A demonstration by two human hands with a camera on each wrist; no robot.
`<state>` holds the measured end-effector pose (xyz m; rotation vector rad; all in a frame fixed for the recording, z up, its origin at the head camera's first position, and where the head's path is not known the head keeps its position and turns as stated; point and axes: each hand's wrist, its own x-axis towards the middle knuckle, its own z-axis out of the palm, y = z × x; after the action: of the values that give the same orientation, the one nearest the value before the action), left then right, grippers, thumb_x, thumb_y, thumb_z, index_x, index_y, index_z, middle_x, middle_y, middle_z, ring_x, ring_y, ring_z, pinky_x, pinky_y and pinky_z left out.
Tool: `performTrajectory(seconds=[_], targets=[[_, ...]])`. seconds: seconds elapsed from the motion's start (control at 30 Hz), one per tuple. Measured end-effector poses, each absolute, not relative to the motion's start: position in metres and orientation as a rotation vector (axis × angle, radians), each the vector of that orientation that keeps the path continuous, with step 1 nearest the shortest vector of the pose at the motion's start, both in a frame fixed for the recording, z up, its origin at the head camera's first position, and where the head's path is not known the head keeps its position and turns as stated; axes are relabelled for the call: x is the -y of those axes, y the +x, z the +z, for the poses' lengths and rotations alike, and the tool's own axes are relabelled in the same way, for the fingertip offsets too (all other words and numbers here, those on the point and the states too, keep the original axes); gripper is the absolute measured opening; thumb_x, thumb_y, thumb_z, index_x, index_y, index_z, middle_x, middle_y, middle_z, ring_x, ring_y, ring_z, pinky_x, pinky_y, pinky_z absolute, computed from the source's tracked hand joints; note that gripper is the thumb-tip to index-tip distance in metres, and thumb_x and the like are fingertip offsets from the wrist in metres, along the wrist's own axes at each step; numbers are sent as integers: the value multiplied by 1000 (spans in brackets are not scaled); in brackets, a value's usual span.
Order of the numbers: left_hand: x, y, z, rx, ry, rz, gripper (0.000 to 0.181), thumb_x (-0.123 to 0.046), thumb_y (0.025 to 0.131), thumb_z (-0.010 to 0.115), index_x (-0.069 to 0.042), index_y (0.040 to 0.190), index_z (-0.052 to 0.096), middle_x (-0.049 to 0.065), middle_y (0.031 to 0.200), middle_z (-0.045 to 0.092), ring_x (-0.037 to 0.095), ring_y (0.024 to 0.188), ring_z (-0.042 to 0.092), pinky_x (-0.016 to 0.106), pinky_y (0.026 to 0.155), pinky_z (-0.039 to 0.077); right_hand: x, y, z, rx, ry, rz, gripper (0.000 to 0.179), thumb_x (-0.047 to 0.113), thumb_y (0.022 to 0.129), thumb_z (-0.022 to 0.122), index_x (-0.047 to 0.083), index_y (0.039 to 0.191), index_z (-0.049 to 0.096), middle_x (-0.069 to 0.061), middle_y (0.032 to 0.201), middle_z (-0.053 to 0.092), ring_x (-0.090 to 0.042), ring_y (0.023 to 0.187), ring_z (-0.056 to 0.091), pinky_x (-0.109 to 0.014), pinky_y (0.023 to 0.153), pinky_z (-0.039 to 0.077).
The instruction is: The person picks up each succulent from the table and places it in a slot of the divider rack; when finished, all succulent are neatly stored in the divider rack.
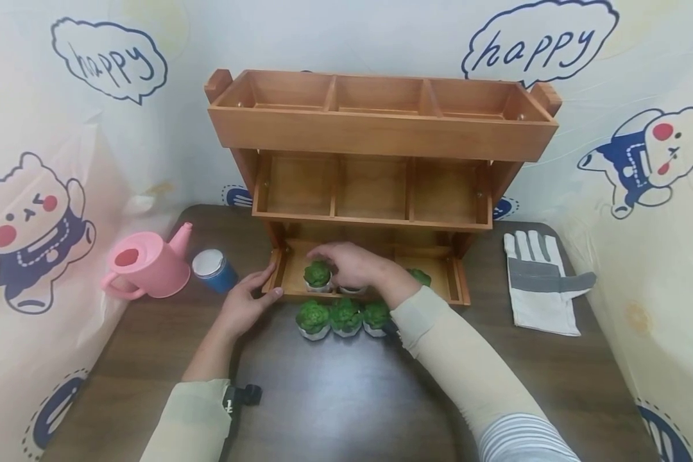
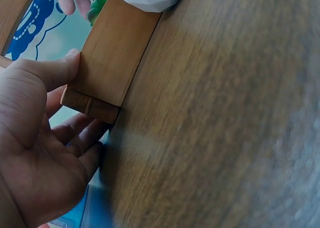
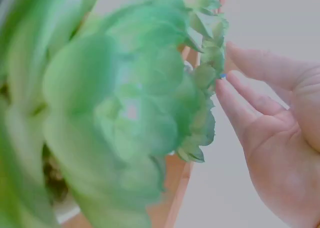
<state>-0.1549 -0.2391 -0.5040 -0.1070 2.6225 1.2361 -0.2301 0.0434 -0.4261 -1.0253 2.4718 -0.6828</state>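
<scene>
My left hand grips the left front corner of the bottom tier of a wooden three-tier plant stand. In the left wrist view its thumb lies on the front board, with fingers round the end. My right hand reaches into the bottom tier, fingers extended at a small potted succulent. The right wrist view shows those fingertips at the leaf edges; whether they bear on it is unclear. A second white pot sits beneath this hand, its plant hidden. Another succulent shows behind the right forearm.
Three potted succulents stand in a row before the stand. A pink watering can and a blue jar with a pale lid are at the left. White-and-grey gloves lie at the right on the dark wooden table.
</scene>
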Motion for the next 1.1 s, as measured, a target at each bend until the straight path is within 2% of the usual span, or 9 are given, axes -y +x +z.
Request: performTrajectory(seconds=[0.37,0.5,0.7,0.9,1.1], targets=[[241,-157,-506,-2624,-86,1226,73,-56,96,68,-44,160,34,16,167,31,47,152,26,77,113,23,-65,-220,-419,-2462,-1020,-766,67,3,91,76,14,152,52,-6,148,58,-22,135,55,-38,113,45],[241,-157,-507,-2621,-79,1225,74,-57,96,68,-43,160,34,16,168,30,47,152,26,77,113,23,-78,-211,-418,-2475,-1013,-811,65,6,92,76,17,152,52,-4,147,59,-21,135,56,-37,113,45],[242,-158,-508,-2613,-79,1234,74,-58,95,68,-44,160,34,16,168,29,47,152,25,77,113,23,-95,-195,-418,-2478,-1008,-913,64,7,93,76,13,152,51,-5,152,54,-23,137,55,-37,114,44],[242,-157,-508,-2610,-77,1225,76,-61,95,67,-44,160,34,15,168,28,47,153,24,77,114,22,-111,-179,-421,-2489,-967,-990,63,13,94,78,15,151,52,-4,152,54,-22,135,57,-39,106,52],[241,-157,-508,-2622,-83,1219,74,-59,95,67,-44,160,34,15,168,29,47,153,24,77,113,23,-125,-165,-428,-2492,-1010,-1032,60,16,95,78,10,149,54,-6,149,57,-27,132,59,-40,109,50]])
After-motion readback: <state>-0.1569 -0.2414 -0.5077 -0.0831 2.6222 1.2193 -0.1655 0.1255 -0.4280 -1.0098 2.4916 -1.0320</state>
